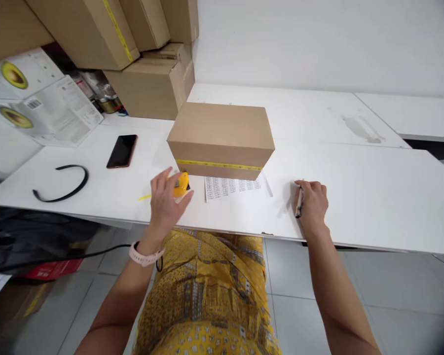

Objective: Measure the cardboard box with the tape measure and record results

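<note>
Near edge of the white table (pixel 355 197), head cam only: my left hand (pixel 166 201) is spread wide, fingers loose, over the yellow tape measure (pixel 181 185). The case sits just past my fingertips, up & to the right. Touching or not, can't tell tbh. A bit of yellow blade (pixel 145 197) pokes out left under my palm, so the long axis runs left-right along the table edge. My right hand (pixel 311 203) is well apart, curled round a pen (pixel 299 203). The cardboard box (pixel 222 133) sits btw both hands on a printed sheet (pixel 237 188). Left is way nearer the tape.
</note>
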Tool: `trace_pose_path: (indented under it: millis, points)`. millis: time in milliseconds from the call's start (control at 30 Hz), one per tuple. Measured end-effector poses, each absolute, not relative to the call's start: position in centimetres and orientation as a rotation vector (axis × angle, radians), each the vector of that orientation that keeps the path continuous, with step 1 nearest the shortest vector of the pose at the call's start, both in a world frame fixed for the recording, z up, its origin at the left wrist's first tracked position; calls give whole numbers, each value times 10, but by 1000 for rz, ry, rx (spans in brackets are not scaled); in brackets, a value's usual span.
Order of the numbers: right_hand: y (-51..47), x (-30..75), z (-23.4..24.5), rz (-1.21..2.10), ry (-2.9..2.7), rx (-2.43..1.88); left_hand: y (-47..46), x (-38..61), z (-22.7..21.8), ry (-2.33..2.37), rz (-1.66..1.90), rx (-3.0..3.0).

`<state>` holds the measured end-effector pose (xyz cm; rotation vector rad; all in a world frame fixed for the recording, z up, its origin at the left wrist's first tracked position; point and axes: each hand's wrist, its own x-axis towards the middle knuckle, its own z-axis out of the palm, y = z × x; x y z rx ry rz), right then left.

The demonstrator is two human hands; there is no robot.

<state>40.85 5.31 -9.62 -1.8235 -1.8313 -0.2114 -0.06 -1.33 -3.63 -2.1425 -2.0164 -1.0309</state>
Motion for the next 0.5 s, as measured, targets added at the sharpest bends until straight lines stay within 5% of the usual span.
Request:
trace_pose_path:
  millis: [233,367,433,500]
  points:
    - [61,410,-101,-195,-1795,-1897,26,-24,-39,-2435,-847,-2181]
    - [42,390,-83,-164,-1534,-1731,2,-7,-28,-2604,-1171,-2149]
    - [14,361,-73,-14,-1486,-1562,-24,10,-21,-2691,-1484,-2346]
    - [-23,323,-63,485,-1530,-1397,-51,28,-15,-2698,-1662,-2695]
